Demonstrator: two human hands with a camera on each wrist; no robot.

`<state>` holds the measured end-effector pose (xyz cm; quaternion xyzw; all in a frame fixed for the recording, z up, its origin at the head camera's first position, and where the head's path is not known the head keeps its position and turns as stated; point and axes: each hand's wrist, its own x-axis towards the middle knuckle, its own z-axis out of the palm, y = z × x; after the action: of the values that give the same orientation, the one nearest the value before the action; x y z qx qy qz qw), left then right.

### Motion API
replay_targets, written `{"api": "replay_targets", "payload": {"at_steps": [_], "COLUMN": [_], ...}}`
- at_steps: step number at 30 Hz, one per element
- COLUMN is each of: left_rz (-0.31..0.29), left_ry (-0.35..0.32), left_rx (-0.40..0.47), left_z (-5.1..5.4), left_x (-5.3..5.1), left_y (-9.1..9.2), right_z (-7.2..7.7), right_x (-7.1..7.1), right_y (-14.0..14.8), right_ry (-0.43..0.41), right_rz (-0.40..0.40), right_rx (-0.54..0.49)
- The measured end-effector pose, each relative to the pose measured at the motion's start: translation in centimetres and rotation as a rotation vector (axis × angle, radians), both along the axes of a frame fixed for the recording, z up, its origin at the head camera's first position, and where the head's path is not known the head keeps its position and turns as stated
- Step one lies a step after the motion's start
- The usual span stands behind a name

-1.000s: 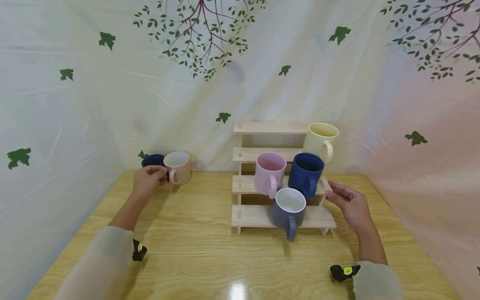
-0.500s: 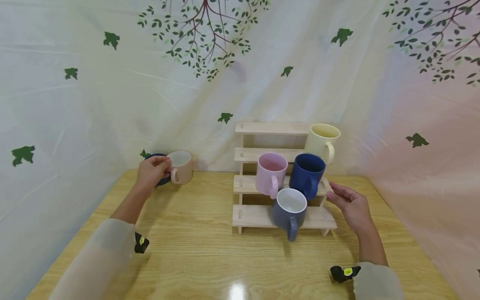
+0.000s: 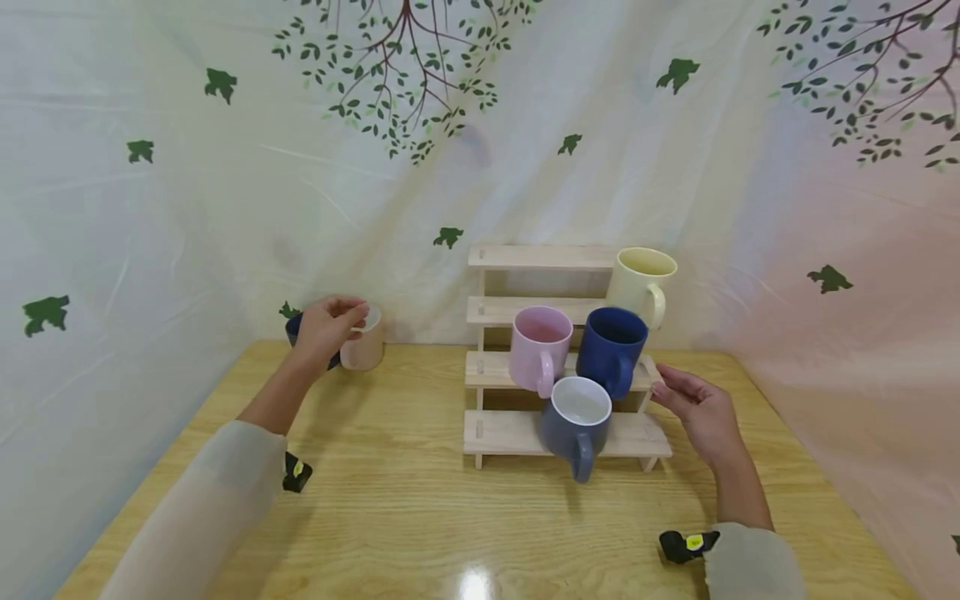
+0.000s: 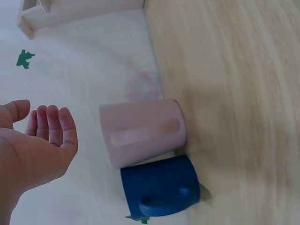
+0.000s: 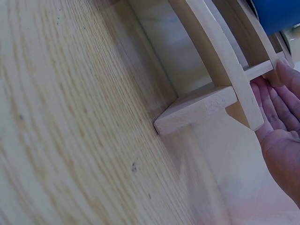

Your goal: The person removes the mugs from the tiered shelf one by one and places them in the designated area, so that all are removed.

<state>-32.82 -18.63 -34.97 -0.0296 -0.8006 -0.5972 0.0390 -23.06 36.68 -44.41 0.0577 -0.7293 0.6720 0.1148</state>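
My left hand (image 3: 324, 333) hovers with loosely bent fingers above the pale pink mug (image 3: 364, 348) and a dark blue mug (image 3: 296, 326). In the left wrist view, the hand (image 4: 42, 145) holds nothing and stands apart from the pink mug (image 4: 143, 131) and the blue mug (image 4: 161, 187), which are side by side. With thumb and fingers, my right hand (image 3: 703, 412) grips the right end of a shelf on the wooden rack (image 3: 504, 431). In the right wrist view, the hand (image 5: 283, 122) has its thumb against the shelf end, its fingers beneath.
On the rack are a yellow mug (image 3: 634, 287), a pink mug (image 3: 534, 358), a navy mug (image 3: 606, 350) and a grey mug (image 3: 572, 433), the last on the lowest shelf. A leaf-patterned cloth (image 3: 360, 225) hangs behind the table (image 3: 397, 508).
My left hand has moved right and up, from over the blue mug to over the pale pink mug. The right hand and the rack have stayed in place.
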Motion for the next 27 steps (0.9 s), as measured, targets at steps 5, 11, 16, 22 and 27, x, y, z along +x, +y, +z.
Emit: {"api": "replay_targets", "payload": {"at_steps": [5, 11, 16, 22, 27], "left_rz": [-0.029, -0.081, -0.133, -0.190, -0.236], "left_ry": [0.049, 0.124, 0.183, 0.221, 0.289], "left_rx": [-0.023, -0.063, -0.075, -0.161, -0.239], "left_z": [0.9, 1.7, 2.4, 3.5, 4.3], "left_x": [0.0, 0.1, 0.5, 1.7, 2.0], "left_y": [1.7, 4.2, 6.5, 9.2, 11.4], "right_z": [0.0, 0.2, 0.3, 0.3, 0.3], "right_x": [0.0, 0.1, 0.2, 0.2, 0.2], "right_y": [0.0, -0.1, -0.1, -0.1, -0.1], "right_ry": [-0.025, -0.030, -0.029, -0.034, -0.033], "right_rz": [-0.011, -0.020, -0.026, -0.024, -0.019], "right_rx": [0.027, 0.040, 0.043, 0.038, 0.025]}}
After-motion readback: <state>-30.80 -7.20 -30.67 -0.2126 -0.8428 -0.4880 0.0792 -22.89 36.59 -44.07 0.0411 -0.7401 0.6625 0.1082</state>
